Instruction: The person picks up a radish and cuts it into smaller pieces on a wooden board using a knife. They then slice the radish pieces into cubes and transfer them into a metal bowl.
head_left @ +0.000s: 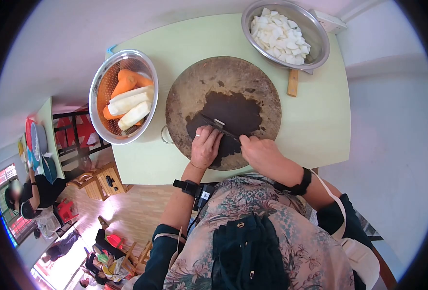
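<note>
My right hand is closed around the handle of a knife, whose dark blade slants across the round wooden chopping board. My left hand presses on the board beside the blade with bent fingers held together; what lies under them is hidden. A small white vegetable piece sits on the far side of the blade, against it. The middle of the board looks dark and wet. Left of the board stands a metal colander with carrots and peeled white radishes.
At the back right, a steel bowl holds white slices. A wooden handle sticks out from under it. The pale green table meets walls behind and to the right. Several people, a wooden chair and red stools are in the room at left.
</note>
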{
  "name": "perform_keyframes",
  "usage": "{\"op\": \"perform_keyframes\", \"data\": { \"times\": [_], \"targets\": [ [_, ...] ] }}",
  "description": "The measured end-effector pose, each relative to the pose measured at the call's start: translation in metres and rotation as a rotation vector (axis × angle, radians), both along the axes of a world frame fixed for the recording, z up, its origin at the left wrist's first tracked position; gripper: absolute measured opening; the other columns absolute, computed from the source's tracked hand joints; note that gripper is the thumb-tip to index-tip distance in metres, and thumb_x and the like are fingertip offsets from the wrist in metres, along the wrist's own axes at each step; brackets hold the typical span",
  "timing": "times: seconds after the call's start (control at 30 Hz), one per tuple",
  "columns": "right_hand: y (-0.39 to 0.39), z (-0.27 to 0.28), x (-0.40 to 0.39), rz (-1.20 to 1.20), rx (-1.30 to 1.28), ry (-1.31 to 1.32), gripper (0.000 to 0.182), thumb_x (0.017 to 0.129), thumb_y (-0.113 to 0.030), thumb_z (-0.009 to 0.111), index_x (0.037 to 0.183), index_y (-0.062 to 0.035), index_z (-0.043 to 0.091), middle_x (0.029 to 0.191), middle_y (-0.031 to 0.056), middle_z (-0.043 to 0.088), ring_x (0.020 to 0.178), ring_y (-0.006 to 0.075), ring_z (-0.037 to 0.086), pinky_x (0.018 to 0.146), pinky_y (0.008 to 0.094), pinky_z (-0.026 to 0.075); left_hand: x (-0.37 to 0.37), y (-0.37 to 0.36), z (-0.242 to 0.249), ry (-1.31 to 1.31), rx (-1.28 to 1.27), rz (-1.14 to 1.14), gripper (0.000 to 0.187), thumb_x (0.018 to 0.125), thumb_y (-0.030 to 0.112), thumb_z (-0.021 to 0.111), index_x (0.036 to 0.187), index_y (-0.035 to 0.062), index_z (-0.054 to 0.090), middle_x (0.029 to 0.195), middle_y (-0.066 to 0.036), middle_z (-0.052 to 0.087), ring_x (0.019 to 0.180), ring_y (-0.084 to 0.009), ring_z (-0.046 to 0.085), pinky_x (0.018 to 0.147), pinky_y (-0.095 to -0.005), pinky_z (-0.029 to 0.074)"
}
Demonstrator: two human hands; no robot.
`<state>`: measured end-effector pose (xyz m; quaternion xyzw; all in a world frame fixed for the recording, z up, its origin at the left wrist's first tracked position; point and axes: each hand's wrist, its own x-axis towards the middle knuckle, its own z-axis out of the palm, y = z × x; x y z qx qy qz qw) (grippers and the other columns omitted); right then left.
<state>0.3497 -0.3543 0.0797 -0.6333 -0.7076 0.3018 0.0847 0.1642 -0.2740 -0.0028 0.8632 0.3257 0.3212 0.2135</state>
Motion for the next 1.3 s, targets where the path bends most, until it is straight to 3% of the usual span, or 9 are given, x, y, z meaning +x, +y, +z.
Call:
{"op": "perform_keyframes", "data": {
  "times": [0.23, 0.4, 0.47, 0.6, 0.67, 1.3],
  "targets": [
    [0.002, -0.013, -0.001, -0.08, 0.056, -0.01, 0.012, 0.088, -0.012, 0.053, 0.088, -0.0011, 0.049, 0.073, 0.018, 0.06, 0.062, 0.0358, 0.064, 0.055, 0.0432, 0.052, 0.002, 0.001, 0.001, -0.026, 0.003, 0.006, 0.023, 0.071, -0.001, 0.073, 0.092, -0.0009, 0.064, 0.094, -0.013, 0.059, 0.085, -0.0296, 0.058, 0.072, -0.0366, 0.05],
    [-0.01, 0.019, 0.01, -0.085, 0.078, 0.024, 0.014, 0.089, -0.014, 0.054, 0.088, -0.0008, 0.049, 0.072, 0.0174, 0.06, 0.061, 0.036, 0.063, 0.054, 0.0434, 0.051, 0.002, -0.001, 0.004, -0.024, 0.003, 0.017, 0.023, 0.071, -0.001, 0.073, 0.092, -0.0005, 0.064, 0.094, -0.013, 0.059, 0.084, -0.0299, 0.058, 0.072, -0.0372, 0.049],
    [-0.018, 0.027, 0.015, -0.063, -0.063, 0.039, 0.022, 0.089, -0.018, 0.057, 0.103, -0.0013, 0.052, 0.078, 0.0191, 0.062, 0.067, 0.0372, 0.063, 0.058, 0.0444, 0.05, 0.001, 0.0, 0.002, -0.026, 0.013, 0.018, 0.023, 0.071, -0.001, 0.073, 0.092, -0.0006, 0.064, 0.094, -0.013, 0.059, 0.084, -0.03, 0.058, 0.072, -0.0374, 0.049],
    [-0.029, 0.027, 0.018, -0.038, -0.067, 0.034, 0.022, 0.089, -0.017, 0.057, 0.102, -0.0004, 0.052, 0.077, 0.0194, 0.062, 0.066, 0.0374, 0.062, 0.058, 0.0446, 0.05, 0.0, -0.001, 0.001, -0.008, -0.001, 0.012, 0.024, 0.07, -0.001, 0.073, 0.092, -0.001, 0.063, 0.094, -0.013, 0.059, 0.085, -0.0305, 0.058, 0.072, -0.0374, 0.05],
    [-0.029, 0.03, 0.019, -0.028, 0.01, 0.044, 0.013, 0.088, -0.012, 0.055, 0.086, -0.001, 0.048, 0.072, 0.0185, 0.059, 0.06, 0.037, 0.061, 0.053, 0.0437, 0.05, 0.0, -0.002, 0.002, -0.009, 0.004, 0.016, 0.024, 0.07, -0.002, 0.073, 0.092, -0.0011, 0.063, 0.094, -0.013, 0.059, 0.085, -0.0306, 0.058, 0.072, -0.0375, 0.05],
    [-0.019, 0.014, 0.008, 0.015, -0.006, 0.04, 0.011, 0.086, -0.008, 0.053, 0.09, 0.0005, 0.047, 0.072, 0.0201, 0.059, 0.065, 0.0385, 0.063, 0.055, 0.0432, 0.051, -0.003, -0.002, -0.001, 0.017, -0.028, 0.006, 0.025, 0.07, -0.002, 0.072, 0.093, -0.0014, 0.064, 0.096, -0.013, 0.06, 0.086, -0.0303, 0.058, 0.074, -0.0362, 0.051]
  ]
}}
